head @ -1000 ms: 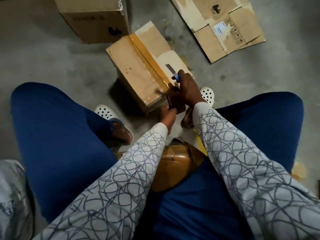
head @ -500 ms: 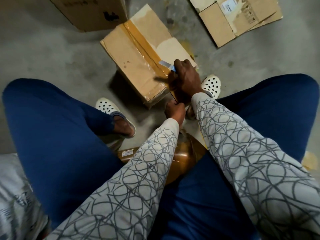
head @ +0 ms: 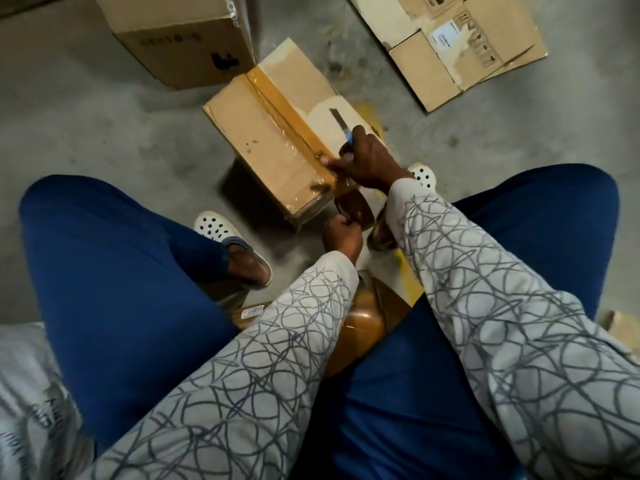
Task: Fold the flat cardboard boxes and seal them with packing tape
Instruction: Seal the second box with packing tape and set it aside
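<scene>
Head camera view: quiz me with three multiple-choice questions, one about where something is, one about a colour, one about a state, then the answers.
1. Where is the flattened cardboard? A on the lap; B on the floor, upper right; C on a shelf.
2. The knife handle is: A red; B blue; C green.
3. The top seam of the middle box is: A untaped; B torn open; C taped.
Answers: B, it lies on the floor; B, blue shows above the right hand; C, brown tape runs along it.
</scene>
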Available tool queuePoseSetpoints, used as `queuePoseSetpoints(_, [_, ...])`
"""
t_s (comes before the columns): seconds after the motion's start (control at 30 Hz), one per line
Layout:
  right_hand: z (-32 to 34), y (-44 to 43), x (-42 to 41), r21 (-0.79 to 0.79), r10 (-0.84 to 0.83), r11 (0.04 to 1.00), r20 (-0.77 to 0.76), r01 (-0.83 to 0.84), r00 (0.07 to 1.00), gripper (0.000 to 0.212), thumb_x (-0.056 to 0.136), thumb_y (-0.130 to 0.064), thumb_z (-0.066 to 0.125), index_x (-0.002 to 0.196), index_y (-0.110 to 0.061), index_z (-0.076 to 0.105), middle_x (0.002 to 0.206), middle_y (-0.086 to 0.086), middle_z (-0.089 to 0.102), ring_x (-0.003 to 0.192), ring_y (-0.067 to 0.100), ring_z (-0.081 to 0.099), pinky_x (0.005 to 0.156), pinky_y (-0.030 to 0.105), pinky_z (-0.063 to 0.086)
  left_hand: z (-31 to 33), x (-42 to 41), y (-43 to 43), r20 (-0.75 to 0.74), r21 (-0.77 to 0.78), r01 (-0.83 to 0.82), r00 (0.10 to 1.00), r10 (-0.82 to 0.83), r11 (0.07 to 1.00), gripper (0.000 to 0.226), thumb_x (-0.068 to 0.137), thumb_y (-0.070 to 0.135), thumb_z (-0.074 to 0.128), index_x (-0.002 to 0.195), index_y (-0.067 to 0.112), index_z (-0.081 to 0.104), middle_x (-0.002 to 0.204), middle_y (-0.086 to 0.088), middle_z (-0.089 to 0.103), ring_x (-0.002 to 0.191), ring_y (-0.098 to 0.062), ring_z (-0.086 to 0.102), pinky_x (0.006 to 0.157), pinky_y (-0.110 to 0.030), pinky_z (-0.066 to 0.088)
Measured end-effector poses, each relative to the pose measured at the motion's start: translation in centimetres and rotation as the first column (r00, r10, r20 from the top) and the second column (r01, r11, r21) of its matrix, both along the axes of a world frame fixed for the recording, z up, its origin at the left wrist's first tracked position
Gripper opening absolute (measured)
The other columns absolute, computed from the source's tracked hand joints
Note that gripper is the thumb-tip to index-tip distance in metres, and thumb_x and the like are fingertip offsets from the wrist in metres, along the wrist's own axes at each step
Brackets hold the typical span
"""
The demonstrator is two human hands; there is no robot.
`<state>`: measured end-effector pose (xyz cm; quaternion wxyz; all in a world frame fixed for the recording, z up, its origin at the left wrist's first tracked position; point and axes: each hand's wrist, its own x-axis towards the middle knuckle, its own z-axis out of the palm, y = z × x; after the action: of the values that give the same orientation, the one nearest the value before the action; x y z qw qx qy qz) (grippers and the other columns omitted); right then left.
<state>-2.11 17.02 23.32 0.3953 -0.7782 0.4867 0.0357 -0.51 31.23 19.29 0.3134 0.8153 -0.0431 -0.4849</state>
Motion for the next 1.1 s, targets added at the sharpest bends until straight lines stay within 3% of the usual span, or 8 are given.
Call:
queuePoseSetpoints(0.07, [1.6,-0.8,-0.6,0.028,0.016,1.000,-0.047,-0.014,0.999,0.070,0.096,-0.072,0.029,0.121,-0.010,0.048,0.118,0.017,0.064,0.106,0.034,0.059,0.090,0.044,0.046,-0.3,0.0,0.2,-0.040,-0.019,-0.021,0.999,0.020,1.000,0.018,0.087,0.033,0.062,0.091,0.017,0.070,0.101,-0.012,0.073,0.098,-0.033,0.068,0.091,-0.042,0.056])
queuePoseSetpoints(0.13, [3.0,-1.5,-1.8,-0.020,0.090,0.995,-0.114,-0.093,0.989,0.064,0.100,-0.066,0.018,0.117,-0.012,0.047,0.116,0.020,0.066,0.102,0.037,0.062,0.090,0.047,0.047,-1.0,-0.4,0.1,-0.064,-0.029,-0.019,0.998,0.017,0.999,0.023,0.082,0.042,0.062,0.089,0.021,0.069,0.101,-0.009,0.073,0.097,-0.030,0.068,0.089,-0.046,0.057])
queuePoseSetpoints(0.27, [4.6,-2.3,-4.2,-0.136,0.285,0.930,-0.314,-0.340,0.905,0.038,0.105,-0.041,0.042,0.119,-0.007,0.050,0.108,0.024,0.062,0.090,0.040,0.059,0.070,0.042,0.042,-1.2,-1.0,-0.4,-0.083,-0.014,-0.030,0.996,0.029,0.999,0.023,0.077,0.043,0.060,0.079,0.021,0.066,0.099,-0.007,0.073,0.095,-0.031,0.068,0.088,-0.046,0.058])
queuePoseSetpoints(0.4, [4.5,-1.4,-5.2,-0.203,0.357,0.870,-0.369,-0.449,0.858,0.023,0.097,-0.022,0.059,0.115,-0.012,0.068,0.104,0.021,0.067,0.093,0.040,0.065,0.072,0.042,0.052,-1.0,-1.2,-0.5,-0.077,-0.016,-0.022,0.997,0.021,1.000,0.027,0.083,0.045,0.062,0.075,0.019,0.063,0.095,-0.009,0.071,0.092,-0.033,0.067,0.088,-0.047,0.057])
queuePoseSetpoints(0.57, [3.0,0.0,-4.5,-0.220,0.402,0.850,-0.316,-0.479,0.859,0.035,0.086,-0.005,0.064,0.116,-0.020,0.074,0.111,0.011,0.070,0.099,0.038,0.066,0.078,0.043,0.055,-1.1,-0.7,-0.1,-0.078,-0.023,-0.013,0.997,0.011,1.000,0.024,0.090,0.039,0.062,0.077,0.019,0.062,0.100,-0.006,0.069,0.095,-0.032,0.066,0.092,-0.045,0.056])
queuePoseSetpoints(0.73, [2.4,0.7,-3.5,-0.221,0.440,0.823,-0.335,-0.524,0.833,0.038,0.084,-0.001,0.064,0.116,-0.018,0.073,0.113,0.012,0.066,0.101,0.038,0.064,0.071,0.035,0.043,-1.0,-0.6,0.0,-0.103,-0.035,-0.012,0.995,0.008,0.999,0.008,0.090,0.032,0.060,0.087,0.025,0.064,0.110,-0.006,0.069,0.101,-0.029,0.064,0.095,-0.045,0.054])
queuePoseSetpoints(0.83, [2.2,0.9,-3.5,-0.212,0.458,0.815,-0.337,-0.540,0.823,0.037,0.084,-0.001,0.062,0.116,-0.017,0.074,0.114,0.014,0.066,0.102,0.040,0.063,0.076,0.038,0.048,-1.2,-0.5,-0.1,-0.102,-0.024,-0.030,0.994,0.027,0.999,0.014,0.090,0.030,0.061,0.078,0.023,0.061,0.101,-0.005,0.069,0.096,-0.029,0.065,0.094,-0.045,0.056])
queuePoseSetpoints(1.1, [2.2,1.3,-3.4,-0.222,0.438,0.817,-0.363,-0.533,0.822,0.038,0.090,-0.003,0.058,0.123,-0.015,0.072,0.117,0.018,0.065,0.108,0.042,0.062,0.082,0.041,0.049,-1.2,-0.5,-0.1,-0.110,-0.013,-0.044,0.993,0.042,0.999,0.024,0.086,0.035,0.064,0.075,0.014,0.062,0.092,-0.011,0.070,0.091,-0.033,0.066,0.090,-0.046,0.057])
